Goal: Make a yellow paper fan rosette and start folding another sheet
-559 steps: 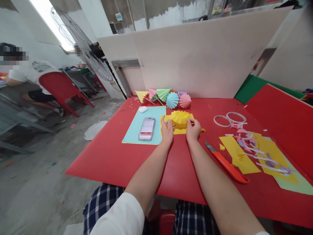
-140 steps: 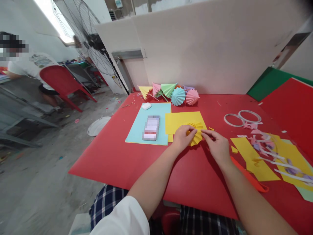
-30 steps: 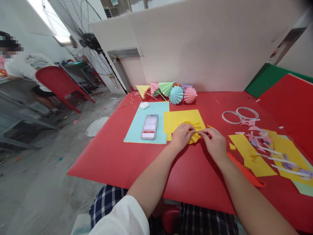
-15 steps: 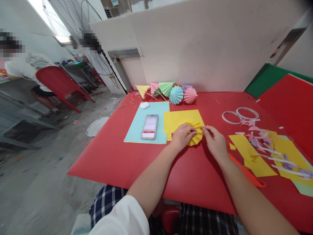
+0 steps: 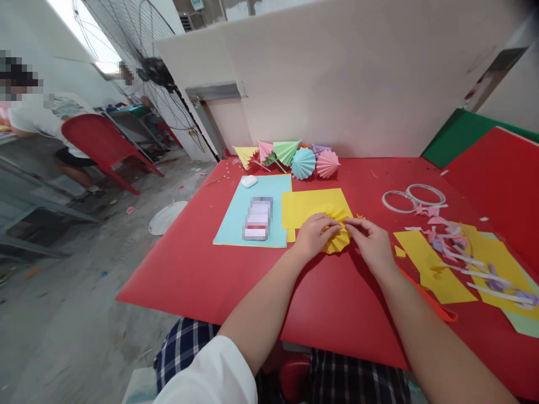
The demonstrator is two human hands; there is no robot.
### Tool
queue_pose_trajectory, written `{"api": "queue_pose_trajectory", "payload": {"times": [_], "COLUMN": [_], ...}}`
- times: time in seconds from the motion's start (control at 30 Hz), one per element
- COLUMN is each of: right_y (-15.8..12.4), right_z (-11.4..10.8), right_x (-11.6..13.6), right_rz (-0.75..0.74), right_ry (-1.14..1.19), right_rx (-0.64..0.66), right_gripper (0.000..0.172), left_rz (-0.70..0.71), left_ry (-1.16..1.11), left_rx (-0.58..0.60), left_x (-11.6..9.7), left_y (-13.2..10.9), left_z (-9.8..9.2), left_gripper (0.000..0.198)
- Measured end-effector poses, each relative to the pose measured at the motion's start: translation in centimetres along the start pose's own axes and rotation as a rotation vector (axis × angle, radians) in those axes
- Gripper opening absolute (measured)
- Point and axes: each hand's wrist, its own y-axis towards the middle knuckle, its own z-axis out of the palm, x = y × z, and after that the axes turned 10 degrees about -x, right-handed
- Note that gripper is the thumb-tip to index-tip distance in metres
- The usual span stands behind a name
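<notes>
Right of the frame's centre, I see the right hand [image 5: 373, 244] shifted inward, fingers apparently pinching the pleated yellow paper [image 5: 338, 244] close beside where the left hand [image 5: 314, 233] clamps it.

A phone [image 5: 258, 219] is lying on the blue sheet [image 5: 231, 224] near the left edge of the red surface [image 5: 219, 275]; two white rings [image 5: 409, 196] are resting toward its far right corner.
</notes>
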Motion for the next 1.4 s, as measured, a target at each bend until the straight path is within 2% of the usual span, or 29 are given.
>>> {"api": "queue_pose_trajectory", "payload": {"times": [0.43, 0.9, 1.4], "right_y": [-0.21, -0.11, -0.24], "right_z": [0.18, 0.32, 0.15], "right_x": [0.02, -0.4, -0.07], "right_rz": [-0.042, -0.097, -0.044], "right_ry": [-0.009, -0.012, -0.013], "right_rx": [-0.005, 0.038, -0.026], "right_gripper": [0.025, 0.023, 0.023], "left_rz": [-0.105, -0.105, -0.046], "left_ry": [0.083, 0.049, 0.078], "left_rx": [-0.063, -0.062, -0.025], "left_x": [-0.09, -0.27, -0.16], "left_y": [0.08, 0.14, -0.03], "left_z": [-0.07, -0.24, -0.06], "left_gripper": [0.018, 0.016, 0.02]}}
